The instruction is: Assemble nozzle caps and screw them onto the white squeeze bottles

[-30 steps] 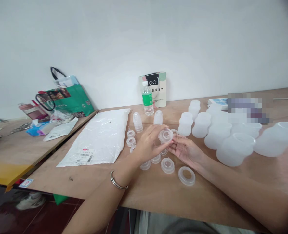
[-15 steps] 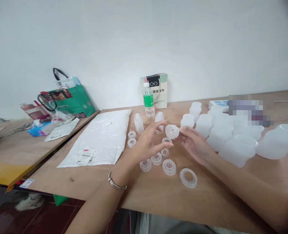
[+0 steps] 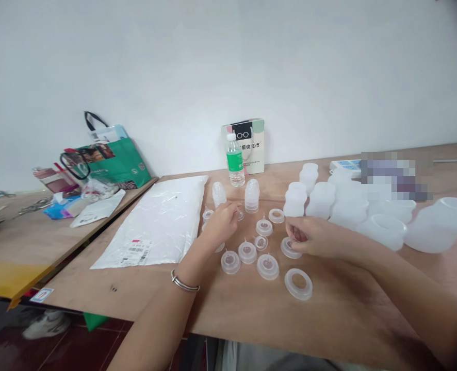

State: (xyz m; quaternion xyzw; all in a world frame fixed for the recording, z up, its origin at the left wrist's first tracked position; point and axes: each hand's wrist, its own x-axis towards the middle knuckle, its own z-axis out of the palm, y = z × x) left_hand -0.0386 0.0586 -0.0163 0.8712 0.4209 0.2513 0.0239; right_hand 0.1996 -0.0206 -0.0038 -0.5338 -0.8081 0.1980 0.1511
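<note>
1. the right hand [image 3: 303, 236] was angled in from the right, its fingers curled and bunched together, the tips at the upper right edge of a clear round piece [image 3: 288, 249]. whether they were clamped on it, i could not tell.
2. that round piece was at the tabletop [image 3: 232, 304], just left of the right hand's curled fingers and slightly toward the wearer. its broad face was turned up and, being circular, it showed no long axis. the right hand was much the nearer; the left was well apart.
3. the left hand [image 3: 224, 220] had its thumb and forefinger close together, pointing right, beside a small clear piece [image 3: 241, 215] that it partly hid. i could not tell whether anything was between the fingers.
4. between the hands stood a nippled cap [image 3: 264, 227], tip up, with a smaller cap [image 3: 261, 243] just nearer the wearer and a thin ring [image 3: 276, 221] beyond it to the right.
5. nearer the wearer were three larger caps [image 3: 247, 252] and a wide ring [image 3: 298, 294], lying flat.
6. farther out stood two domed clear stacks [image 3: 252, 197], with white wavy-sided cups [image 3: 296, 200] clustered beyond the right hand.
7. a white mailer [image 3: 154, 221] lay left of the left hand; a water bottle [image 3: 235, 159] stood before a paper bag [image 3: 256, 149].
</note>
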